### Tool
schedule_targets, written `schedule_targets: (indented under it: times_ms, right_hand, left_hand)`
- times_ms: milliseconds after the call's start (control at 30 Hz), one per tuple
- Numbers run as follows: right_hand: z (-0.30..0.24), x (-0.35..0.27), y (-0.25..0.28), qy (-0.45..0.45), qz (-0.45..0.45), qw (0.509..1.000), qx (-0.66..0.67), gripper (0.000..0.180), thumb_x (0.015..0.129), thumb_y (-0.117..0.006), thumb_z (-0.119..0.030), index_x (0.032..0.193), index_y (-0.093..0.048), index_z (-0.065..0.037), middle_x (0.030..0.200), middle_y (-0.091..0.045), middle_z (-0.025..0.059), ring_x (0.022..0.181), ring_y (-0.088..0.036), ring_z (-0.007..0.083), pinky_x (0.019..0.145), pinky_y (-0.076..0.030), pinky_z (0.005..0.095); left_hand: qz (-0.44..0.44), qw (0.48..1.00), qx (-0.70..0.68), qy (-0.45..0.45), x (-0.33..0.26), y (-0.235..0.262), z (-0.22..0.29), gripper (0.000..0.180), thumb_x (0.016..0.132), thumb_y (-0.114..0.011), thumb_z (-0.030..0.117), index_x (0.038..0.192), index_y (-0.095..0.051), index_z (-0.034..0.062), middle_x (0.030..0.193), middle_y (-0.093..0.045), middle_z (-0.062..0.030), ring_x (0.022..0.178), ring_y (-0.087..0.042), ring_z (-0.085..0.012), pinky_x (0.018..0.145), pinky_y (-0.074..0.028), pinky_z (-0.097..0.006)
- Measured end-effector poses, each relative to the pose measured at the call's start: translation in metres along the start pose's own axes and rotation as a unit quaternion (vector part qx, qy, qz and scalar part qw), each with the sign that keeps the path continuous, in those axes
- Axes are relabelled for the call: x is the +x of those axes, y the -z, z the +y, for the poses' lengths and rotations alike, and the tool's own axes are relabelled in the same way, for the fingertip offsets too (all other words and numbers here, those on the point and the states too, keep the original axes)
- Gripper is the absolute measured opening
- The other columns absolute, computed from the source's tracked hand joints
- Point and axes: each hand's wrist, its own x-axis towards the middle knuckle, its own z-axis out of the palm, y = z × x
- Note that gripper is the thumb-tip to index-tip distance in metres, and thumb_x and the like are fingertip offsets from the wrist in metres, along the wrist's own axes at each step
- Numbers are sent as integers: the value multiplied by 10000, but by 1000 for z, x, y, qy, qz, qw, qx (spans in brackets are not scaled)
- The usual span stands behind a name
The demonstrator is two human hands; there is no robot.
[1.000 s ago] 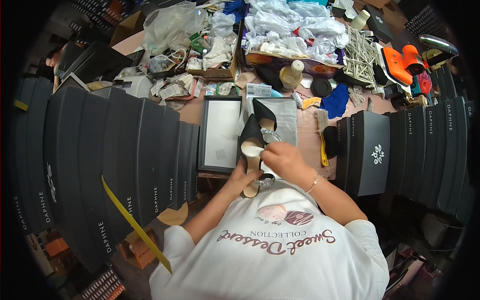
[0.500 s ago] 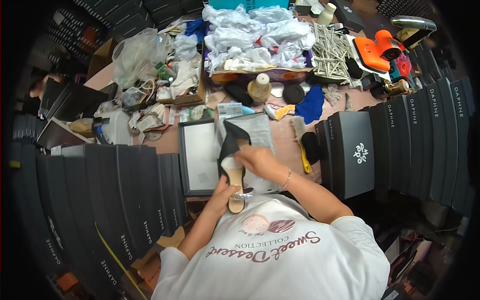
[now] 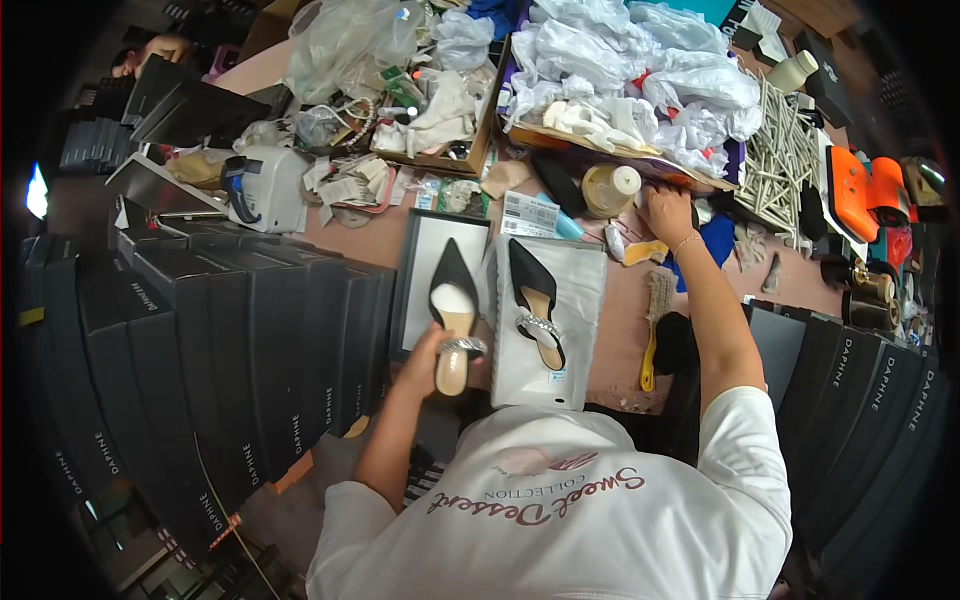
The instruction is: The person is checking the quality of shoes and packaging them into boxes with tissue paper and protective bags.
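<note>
My left hand (image 3: 428,362) grips a black pointed shoe (image 3: 452,300) with a beige insole and a glittery strap, held over an open shoe box (image 3: 418,255) lined in white. A second matching shoe (image 3: 533,300) lies on a white dust bag (image 3: 575,330) just to the right. My right hand (image 3: 668,212) reaches far forward to the clutter at the back of the table, fingers down on small items beside a beige tape roll (image 3: 610,188). What the right hand touches is hidden under it.
Stacks of black shoe boxes (image 3: 230,340) stand at my left and more (image 3: 860,400) at my right. A yellow-handled brush (image 3: 655,320) lies right of the bag. White plastic bags (image 3: 620,70), a box of scraps (image 3: 430,110) and an orange tool (image 3: 860,190) crowd the back.
My right hand has let go of the shoes and reached forward to the back of the table. One shoe now lies on the dust bag; my left hand keeps the other.
</note>
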Motion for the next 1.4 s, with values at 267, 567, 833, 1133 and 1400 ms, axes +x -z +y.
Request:
schedule_targets:
  times_ms: [267,567,833,1133,1400]
  right_hand:
    - [-10,-66,61,-275,198,874,349,181,911,-515,-132,958,-615,11,759,-634,139,682,-618,271,618,-452,333]
    - [-125,-146,113,-271,65,670,688,180,914,-574,-151,983,-623,8,728,-589,23,582,-537,82,530,-439,243]
    - [-164,-142,147,-31,175,895,410,106,777,-654,-84,875,-634,-49,766,-579,117,651,-594,284,567,-468,362]
    - [-163,-96,99,103,47,964,243,76,740,-597,-135,771,-593,-65,748,-577,114,673,-615,311,597,-498,402]
    - [-163,-100,81,86,33,979,180,117,748,-589,-153,843,-640,-109,805,-583,91,760,-622,281,678,-470,393]
  left_hand:
    - [357,698,470,-405,20,23,0,421,900,-547,142,1286,-479,-12,1187,-544,-171,1106,-536,-256,955,-407,-352]
    - [-10,550,700,-456,36,-95,-23,413,749,-670,78,1125,-515,8,1069,-550,-185,1050,-519,-370,875,-436,-421]
    - [-7,653,553,-518,52,-96,-83,344,729,-687,83,1043,-566,13,959,-549,-169,944,-529,-347,802,-441,-404]
    - [-37,690,576,-437,65,-111,-68,350,769,-679,129,1076,-587,-12,946,-640,-174,850,-637,-300,763,-502,-392]
    - [108,985,74,-116,78,-85,-116,478,939,-472,456,1245,-510,90,1092,-591,-44,889,-539,-187,787,-421,-304]
